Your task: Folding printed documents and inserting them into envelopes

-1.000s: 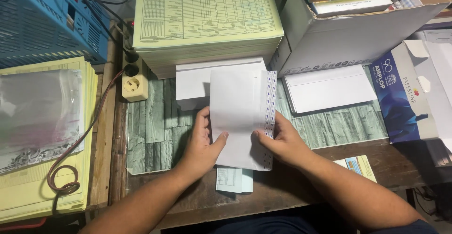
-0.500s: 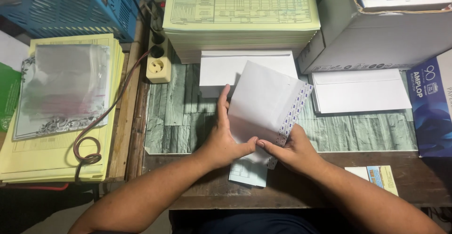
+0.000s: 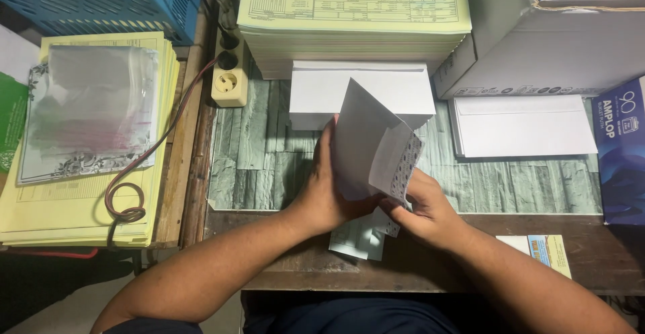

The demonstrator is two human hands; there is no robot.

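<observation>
The envelope (image 3: 366,142) is up off the desk now, where a second ago it lay flat on the green mat under both hands; it has been lifted and tilted toward the camera, and its flap with the dotted lining has swung open on the right side, so the mouth looks ready to take something; going left to right: a blue slatted crate (image 3: 87,1) sits in the top left corner; below it a pile of yellow forms (image 3: 40,206) carries a clear plastic sleeve (image 3: 94,109) with a grey ornamental border; a brown cable (image 3: 144,166) loops past it up to a cream power socket (image 3: 228,82); the left hand (image 3: 319,196) has its thumb and fingers clamped on the envelope's left edge; a small pale green slip (image 3: 356,240) lies on the desk edge just beneath the hands; behind, a thick stack of pale green printed forms (image 3: 353,5) and a white box of envelopes (image 3: 316,92); the right hand (image 3: 426,210) pinches the flap's lower edge, fingers curled together; further right a grey cardboard carton (image 3: 557,52), a flat stack of white envelopes (image 3: 524,126), a small colourful card (image 3: 547,250) at the desk edge, and a dark blue packet (image 3: 621,159) against the right edge.
</observation>
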